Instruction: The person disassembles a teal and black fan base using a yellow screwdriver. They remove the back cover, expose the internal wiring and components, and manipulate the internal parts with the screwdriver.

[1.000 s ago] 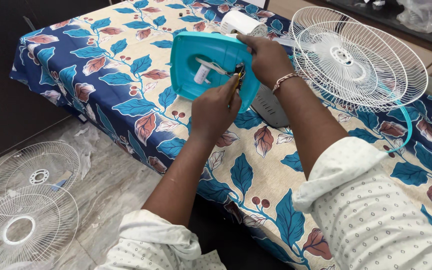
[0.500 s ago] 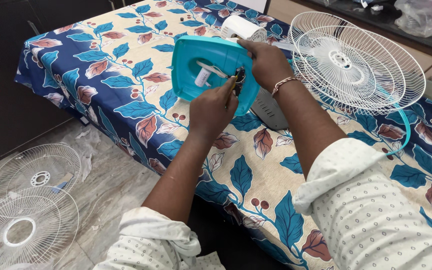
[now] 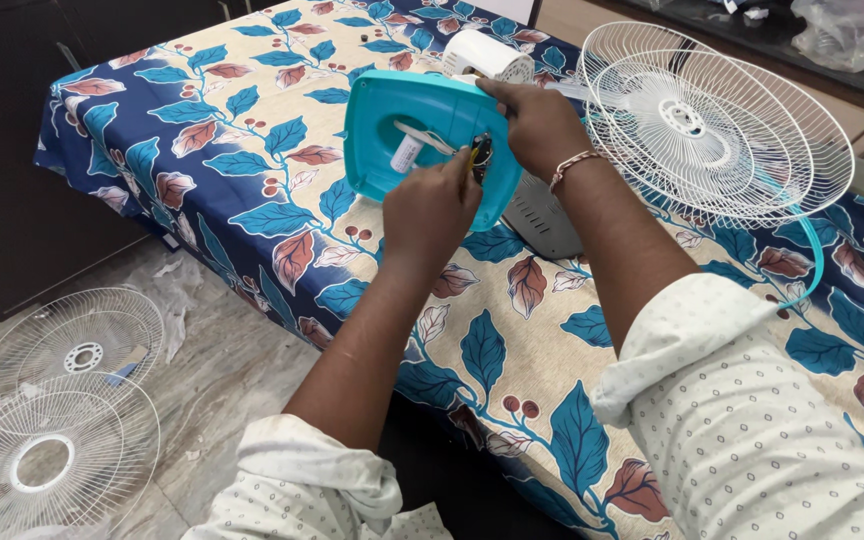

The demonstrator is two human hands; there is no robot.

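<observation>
A turquoise plastic fan base cover (image 3: 392,125) is held tilted above the bed, its hollow inside facing me, with a white part and wires within. My right hand (image 3: 540,122) grips its right rim from above. My left hand (image 3: 430,212) pinches a small dark component (image 3: 480,155) at the cover's lower right inner edge. Behind the cover lies a white fan motor housing (image 3: 487,55), and a grey part (image 3: 544,215) sits under my right wrist.
The bed carries a sheet (image 3: 252,130) with blue and rust leaves. White wire fan guards (image 3: 712,130) with a turquoise rim lie at the right. Two more wire guards (image 3: 57,410) rest on the tiled floor at lower left. Dark furniture (image 3: 12,200) stands left.
The view has shifted slightly. My left hand's fingers have adjusted a little on the small component; the cover stays held in about the same place.
</observation>
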